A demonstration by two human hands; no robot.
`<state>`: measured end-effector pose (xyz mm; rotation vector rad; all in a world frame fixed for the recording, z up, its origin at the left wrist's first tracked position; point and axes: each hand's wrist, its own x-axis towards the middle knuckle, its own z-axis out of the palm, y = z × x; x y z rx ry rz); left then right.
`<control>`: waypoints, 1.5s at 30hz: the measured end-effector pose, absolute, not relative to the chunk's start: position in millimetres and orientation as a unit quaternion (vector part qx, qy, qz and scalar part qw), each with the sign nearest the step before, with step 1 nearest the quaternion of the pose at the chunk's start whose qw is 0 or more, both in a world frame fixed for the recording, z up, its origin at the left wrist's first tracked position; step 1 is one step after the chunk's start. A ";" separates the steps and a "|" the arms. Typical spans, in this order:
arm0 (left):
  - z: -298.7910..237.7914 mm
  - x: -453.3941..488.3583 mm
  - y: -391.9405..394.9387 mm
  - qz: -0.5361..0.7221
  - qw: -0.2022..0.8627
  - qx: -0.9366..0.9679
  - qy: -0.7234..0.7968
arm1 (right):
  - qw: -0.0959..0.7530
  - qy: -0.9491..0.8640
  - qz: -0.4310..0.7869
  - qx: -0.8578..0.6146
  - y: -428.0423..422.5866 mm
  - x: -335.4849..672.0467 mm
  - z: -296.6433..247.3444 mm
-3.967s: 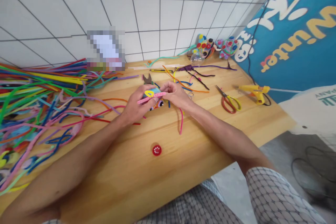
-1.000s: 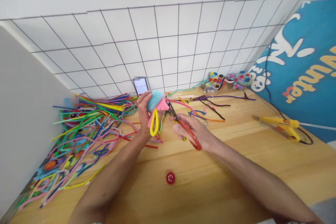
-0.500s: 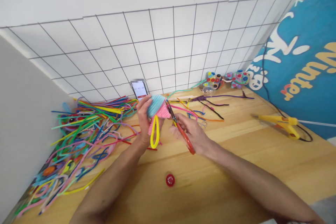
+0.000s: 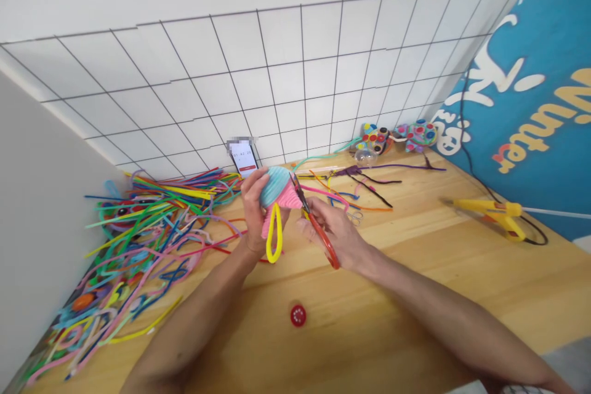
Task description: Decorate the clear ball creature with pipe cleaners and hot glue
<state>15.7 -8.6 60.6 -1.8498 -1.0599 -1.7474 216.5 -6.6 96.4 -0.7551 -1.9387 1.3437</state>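
My left hand [image 4: 253, 206] is closed around a pipe-cleaner craft piece [image 4: 277, 186], light blue on top with ribbed pink sections. A yellow pipe-cleaner loop [image 4: 274, 235] hangs down from its front. In my right hand [image 4: 339, 231] are red-handled scissors [image 4: 325, 240], their dark blades pointing up and left against the pink right edge of the piece. Whether the blades have a strand between them is too small to tell. Pink pipe cleaners [image 4: 327, 192] show just behind the scissors.
Many loose coloured pipe cleaners [image 4: 152, 246] cover the table's left side. A phone [image 4: 243, 157] leans at the wall. A red round container [image 4: 298, 315] stands in front. Decorated ornaments [image 4: 376, 138] sit at the back right; a yellow glue gun [image 4: 496, 214] lies at the right.
Both hands keep their hold on the craft piece and the scissors, with the blades still at its pink edge. The camera view has shifted slightly.
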 end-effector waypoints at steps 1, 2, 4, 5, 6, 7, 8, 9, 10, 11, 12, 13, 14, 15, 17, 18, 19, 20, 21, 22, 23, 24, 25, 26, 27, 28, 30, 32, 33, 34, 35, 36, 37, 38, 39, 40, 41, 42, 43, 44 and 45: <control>60.3 15.3 -8.3 -0.622 0.191 -0.660 -0.375 | 0.326 -0.739 0.514 -0.289 -6.7 216.5 96.7; 60.0 15.0 -7.9 -0.622 0.192 -0.661 -0.374 | 0.325 -0.736 0.518 -0.289 -6.8 216.4 96.9; 59.5 14.4 -7.4 -0.619 0.194 -0.663 -0.375 | 0.326 -0.732 0.524 -0.287 -6.7 216.0 96.9; 59.3 14.3 -7.3 -0.617 0.194 -0.664 -0.376 | 0.326 -0.732 0.525 -0.288 -6.5 215.8 96.7; 59.0 14.2 -7.2 -0.615 0.195 -0.664 -0.378 | 0.326 -0.732 0.524 -0.288 -6.2 215.7 96.3; 58.7 14.2 -7.3 -0.613 0.196 -0.664 -0.380 | 0.326 -0.733 0.522 -0.290 -5.9 215.6 95.8; 58.4 14.2 -7.4 -0.611 0.196 -0.664 -0.384 | 0.326 -0.735 0.518 -0.291 -5.4 215.6 95.1; 58.1 14.3 -7.6 -0.609 0.196 -0.664 -0.387 | 0.326 -0.736 0.516 -0.292 -5.0 215.6 94.5; 57.8 14.4 -7.7 -0.607 0.196 -0.664 -0.390 | 0.327 -0.736 0.517 -0.292 -4.6 215.7 93.8; 57.6 14.5 -7.9 -0.606 0.195 -0.664 -0.392 | 0.328 -0.734 0.519 -0.290 -4.2 215.7 93.2; 57.4 14.5 -8.0 -0.606 0.195 -0.664 -0.392 | 0.330 -0.733 0.521 -0.287 -3.8 215.6 92.7; 57.3 14.4 -8.0 -0.607 0.194 -0.664 -0.391 | 0.332 -0.731 0.524 -0.285 -3.5 215.4 92.3; 57.2 14.4 -8.0 -0.607 0.193 -0.664 -0.390 | 0.335 -0.729 0.526 -0.282 -3.2 215.2 91.9; 57.1 14.3 -7.9 -0.607 0.192 -0.665 -0.390 | 0.337 -0.728 0.527 -0.281 -3.0 215.0 91.7; 57.1 14.1 -7.8 -0.607 0.190 -0.667 -0.388 | 0.338 -0.726 0.529 -0.282 -2.8 214.5 91.6; 57.1 14.0 -7.7 -0.607 0.189 -0.668 -0.387 | 0.338 -0.725 0.529 -0.283 -2.7 214.4 91.7; 57.1 14.0 -7.7 -0.607 0.188 -0.669 -0.386 | 0.338 -0.725 0.529 -0.285 -2.7 214.4 91.9; 57.2 14.1 -7.6 -0.607 0.188 -0.669 -0.384 | 0.337 -0.725 0.529 -0.286 -2.7 214.4 92.0; 57.3 14.2 -7.6 -0.608 0.190 -0.669 -0.383 | 0.336 -0.725 0.528 -0.287 -2.7 214.4 92.3; 57.3 14.3 -7.5 -0.607 0.192 -0.669 -0.383 | 0.335 -0.725 0.528 -0.288 -2.8 214.4 92.5; 57.4 14.4 -7.5 -0.607 0.195 -0.669 -0.384 | 0.335 -0.724 0.529 -0.289 -2.8 214.4 92.7; 57.6 14.5 -7.4 -0.606 0.197 -0.668 -0.384 | 0.335 -0.723 0.530 -0.288 -2.9 214.3 92.8; 57.7 14.5 -7.3 -0.604 0.199 -0.669 -0.385 | 0.335 -0.722 0.533 -0.288 -3.0 214.2 92.9; 57.8 14.5 -7.2 -0.603 0.200 -0.670 -0.384 | 0.337 -0.720 0.535 -0.287 -3.1 214.1 92.8; 57.9 14.5 -7.0 -0.601 0.200 -0.672 -0.384 | 0.338 -0.719 0.535 -0.287 -3.2 213.9 92.6; 58.0 14.5 -6.8 -0.600 0.200 -0.673 -0.383 | 0.338 -0.719 0.535 -0.287 -3.2 213.7 92.3; 58.1 14.5 -6.5 -0.599 0.201 -0.674 -0.383 | 0.339 -0.720 0.530 -0.291 -3.3 213.4 91.7; 58.2 14.9 -6.4 -0.597 0.203 -0.675 -0.383 | 0.336 -0.720 0.530 -0.297 -3.4 213.4 91.5; 58.3 15.1 -6.5 -0.597 0.204 -0.674 -0.383 | 0.334 -0.719 0.531 -0.300 -3.5 213.4 91.8; 58.5 15.5 -6.7 -0.597 0.206 -0.674 -0.383 | 0.333 -0.719 0.530 -0.302 -3.5 213.6 92.3; 58.7 15.8 -7.1 -0.596 0.208 -0.673 -0.385 | 0.333 -0.721 0.526 -0.304 -3.6 213.7 93.0; 58.9 16.0 -7.4 -0.594 0.209 -0.673 -0.389 | 0.335 -0.724 0.520 -0.305 -3.6 214.0 93.9; 59.1 16.2 -7.6 -0.590 0.211 -0.672 -0.394 | 0.338 -0.729 0.511 -0.306 -3.5 214.2 94.7; 59.1 16.3 -7.7 -0.587 0.212 -0.672 -0.399 | 0.340 -0.734 0.501 -0.308 -3.4 214.3 95.3; 59.0 16.4 -7.6 -0.583 0.212 -0.672 -0.403 | 0.343 -0.739 0.488 -0.312 -3.3 214.4 95.7; 58.8 16.4 -7.3 -0.583 0.212 -0.673 -0.403 | 0.349 -0.744 0.474 -0.317 -3.2 214.3 95.6; 58.4 16.5 -7.0 -0.585 0.213 -0.674 -0.399 | 0.355 -0.748 0.460 -0.321 -3.3 214.0 95.1; 58.0 16.7 -6.7 -0.589 0.212 -0.674 -0.393 | 0.364 -0.750 0.446 -0.326 -3.4 213.7 94.2; 57.6 17.1 -6.6 -0.595 0.209 -0.674 -0.385 | 0.373 -0.752 0.434 -0.327 -3.6 213.4 93.2; 57.4 17.5 -6.9 -0.601 0.204 -0.674 -0.378 | 0.380 -0.753 0.426 -0.327 -3.7 213.3 92.2; 57.5 18.1 -7.4 -0.608 0.196 -0.673 -0.373 | 0.382 -0.756 0.421 -0.326 -3.4 213.7 91.7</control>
